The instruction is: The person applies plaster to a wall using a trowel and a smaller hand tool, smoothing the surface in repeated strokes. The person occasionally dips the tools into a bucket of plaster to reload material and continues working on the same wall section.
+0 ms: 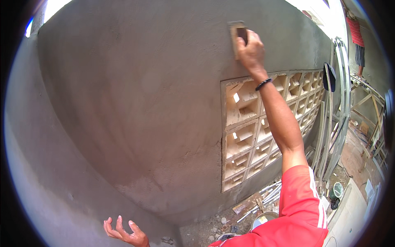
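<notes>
My right hand point(252, 51) reaches up and grips a plastering float point(235, 39) by its handle. The float's flat face lies against the grey plastered wall point(144, 82), above the block screen; the hand is slightly blurred. A dark bracelet point(263, 84) circles that wrist. Low on the left, my left hand point(126, 234) is held up with its fingers curved and apart, holding nothing. It is near the corner where the side wall point(45, 156) meets the plastered one.
A ventilation block screen point(240, 136) is set in the wall. Pipes and scraps point(269, 195), a bucket point(263, 218) and rubble lie at its foot. Long metal strips point(341, 94) lean at right. Another person point(357, 37) stands on scaffolding point(370, 94) farther back. A green pail point(336, 189) stands below.
</notes>
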Tool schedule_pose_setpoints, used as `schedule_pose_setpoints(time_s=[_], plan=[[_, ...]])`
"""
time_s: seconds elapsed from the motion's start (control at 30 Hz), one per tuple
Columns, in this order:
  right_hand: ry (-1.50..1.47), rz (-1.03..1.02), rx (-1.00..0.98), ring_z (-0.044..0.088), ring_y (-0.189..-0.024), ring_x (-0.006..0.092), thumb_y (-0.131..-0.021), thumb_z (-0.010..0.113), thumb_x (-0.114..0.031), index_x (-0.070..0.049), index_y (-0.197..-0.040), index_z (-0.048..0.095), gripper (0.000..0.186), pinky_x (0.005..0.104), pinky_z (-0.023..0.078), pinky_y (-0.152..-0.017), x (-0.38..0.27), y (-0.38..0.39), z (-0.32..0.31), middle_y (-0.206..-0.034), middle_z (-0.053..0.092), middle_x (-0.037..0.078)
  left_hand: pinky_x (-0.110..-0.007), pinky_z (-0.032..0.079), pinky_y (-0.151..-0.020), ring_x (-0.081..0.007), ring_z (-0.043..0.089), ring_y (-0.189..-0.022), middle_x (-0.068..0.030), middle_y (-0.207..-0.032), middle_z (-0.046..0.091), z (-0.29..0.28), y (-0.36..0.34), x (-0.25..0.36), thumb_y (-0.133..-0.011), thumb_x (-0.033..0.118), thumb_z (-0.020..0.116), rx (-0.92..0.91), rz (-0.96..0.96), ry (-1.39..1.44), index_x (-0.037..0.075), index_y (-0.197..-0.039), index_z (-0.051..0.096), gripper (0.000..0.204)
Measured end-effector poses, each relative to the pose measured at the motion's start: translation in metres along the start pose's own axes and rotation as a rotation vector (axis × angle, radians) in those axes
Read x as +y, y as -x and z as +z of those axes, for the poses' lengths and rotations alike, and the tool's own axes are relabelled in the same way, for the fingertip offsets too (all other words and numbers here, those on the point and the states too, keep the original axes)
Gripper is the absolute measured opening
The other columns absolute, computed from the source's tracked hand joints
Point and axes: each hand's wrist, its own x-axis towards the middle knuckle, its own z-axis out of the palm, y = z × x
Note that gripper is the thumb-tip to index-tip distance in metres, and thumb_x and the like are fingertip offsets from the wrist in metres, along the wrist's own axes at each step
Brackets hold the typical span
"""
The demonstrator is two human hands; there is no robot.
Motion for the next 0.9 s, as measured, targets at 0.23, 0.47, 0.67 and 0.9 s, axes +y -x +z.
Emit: schedule_pose_setpoints(time_s=[0.23, 0.47, 0.67, 0.9], plan=[[-0.014, 0.575, 0.174, 0.068, -0.093, 0.0399, -0.083, 0.064, -0.018, 0.003, -0.107, 0.062, 0.032, 0.0469, 0.053, -0.083, 0.106, 0.036, -0.003, -0.102, 0.069, 0.023, -0.062, 0.017, -0.113, -0.0482, 0.013, -0.144, -0.0236, -0.154, 0.021, 0.065, -0.039, 0.03, -0.073, 0.008, 0.066, -0.193, 0.042, 0.138, 0.01, -0.145, 0.037, 0.078], [-0.146, 0.144, 0.093, 0.064, -0.098, 0.0411, -0.086, 0.063, -0.017, 0.003, -0.113, 0.061, 0.033, 0.0473, 0.052, -0.085, -0.056, -0.086, 0.024, -0.109, 0.064, 0.024, -0.06, 0.009, -0.117, -0.0451, 0.002, -0.148, -0.0222, -0.159, 0.011, 0.162, -0.13, 0.112, -0.08, 0.018, 0.069, -0.084, 0.226, 0.206, 0.013, -0.153, 0.026, 0.085], [-0.212, -0.604, -0.281, 0.065, -0.089, 0.037, -0.084, 0.066, -0.013, 0.002, -0.111, 0.06, 0.032, 0.0468, 0.053, -0.079, -0.102, 0.049, 0.021, -0.1, 0.062, 0.02, -0.058, -0.001, -0.118, -0.042, -0.003, -0.15, -0.0186, -0.163, 0.004, 0.225, -0.152, 0.132, -0.096, 0.052, 0.048, 0.091, 0.354, 0.085, 0.019, -0.158, 0.014, 0.077], [-0.032, 0.311, 0.078, 0.067, -0.095, 0.0432, -0.088, 0.062, -0.018, 0.014, -0.111, 0.059, 0.04, 0.0461, 0.053, -0.084, -0.008, -0.087, -0.005, -0.102, 0.066, 0.033, -0.058, 0.002, -0.119, -0.0414, 0.005, -0.15, -0.0124, -0.163, 0.011, 0.251, -0.146, 0.149, -0.098, 0.066, 0.02, 0.2, 0.345, 0.079, 0.021, -0.158, 0.015, 0.075]])
